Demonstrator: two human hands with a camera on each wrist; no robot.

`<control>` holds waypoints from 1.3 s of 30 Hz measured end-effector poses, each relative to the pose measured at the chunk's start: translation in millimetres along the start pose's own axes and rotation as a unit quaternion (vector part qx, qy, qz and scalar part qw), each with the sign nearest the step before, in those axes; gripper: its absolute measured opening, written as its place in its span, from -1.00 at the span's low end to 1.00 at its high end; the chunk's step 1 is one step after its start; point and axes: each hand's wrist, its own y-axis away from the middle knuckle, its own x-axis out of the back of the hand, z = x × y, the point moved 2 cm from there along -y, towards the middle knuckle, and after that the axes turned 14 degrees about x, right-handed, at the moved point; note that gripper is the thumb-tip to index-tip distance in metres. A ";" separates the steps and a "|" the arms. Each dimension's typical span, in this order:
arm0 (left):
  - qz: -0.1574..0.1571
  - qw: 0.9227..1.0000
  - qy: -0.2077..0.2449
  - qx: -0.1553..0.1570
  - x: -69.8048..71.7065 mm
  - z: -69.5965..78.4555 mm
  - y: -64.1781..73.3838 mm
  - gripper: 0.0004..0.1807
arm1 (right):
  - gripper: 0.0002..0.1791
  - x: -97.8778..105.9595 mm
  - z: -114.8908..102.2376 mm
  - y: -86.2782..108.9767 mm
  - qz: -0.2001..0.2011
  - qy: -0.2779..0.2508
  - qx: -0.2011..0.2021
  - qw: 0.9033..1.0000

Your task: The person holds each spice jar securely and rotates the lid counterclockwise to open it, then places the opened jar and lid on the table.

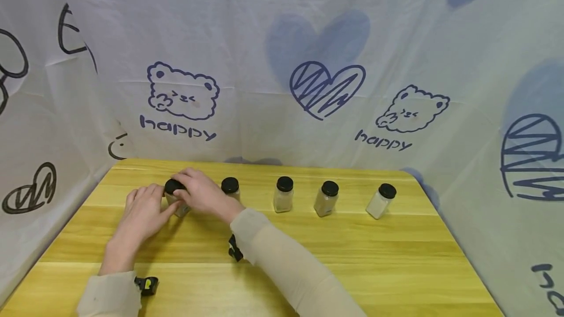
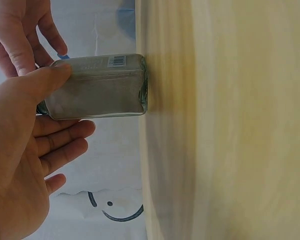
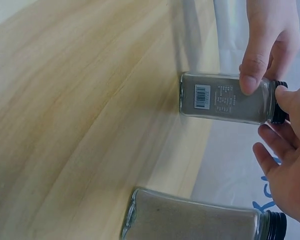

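Note:
At the left end of a row, a square glass jar (image 3: pixel 225 97) of grey-brown powder stands upright on the table with a barcode label on one face. My left hand (image 1: pixel 142 212) holds its body, the thumb pressed on the glass just below the neck. From the other side, my right hand (image 1: pixel 204 193) grips the black lid (image 1: pixel 173 186) between thumb and fingers. In the left wrist view, the lid is mostly hidden behind my left hand. A second jar (image 3: pixel 195 217) with a black lid stands beside it, partly behind my right wrist in the head view.
Farther right on the wooden table (image 1: pixel 352 258) are three more black-lidded jars: one grey-white (image 1: pixel 283 194), one grey-brown (image 1: pixel 326 199) and one pale jar (image 1: pixel 381 202). A printed cloth (image 1: pixel 255 111) hangs behind the table and along its sides.

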 end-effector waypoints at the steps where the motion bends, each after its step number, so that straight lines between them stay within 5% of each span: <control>1: 0.000 1.000 0.000 0.000 -0.3 -0.2 -0.1 -0.44 | -0.48 -0.2 0.6 0.1 -0.003 -0.001 0.004 1.000; 6: 0.000 1.000 -0.001 0.003 -1.4 -0.9 -0.9 -0.46 | -0.47 -2.4 3.8 -0.5 -0.010 -0.011 0.016 1.000; 19: -0.006 1.000 -0.006 0.000 -0.4 0.8 -0.8 -0.52 | -0.40 -3.0 -2.0 -0.4 0.042 0.007 -0.051 0.998; 39: -0.001 1.000 -0.003 -0.010 0.0 -0.4 0.4 -0.45 | -0.47 -2.3 -4.6 -0.2 -0.002 0.019 -0.007 1.000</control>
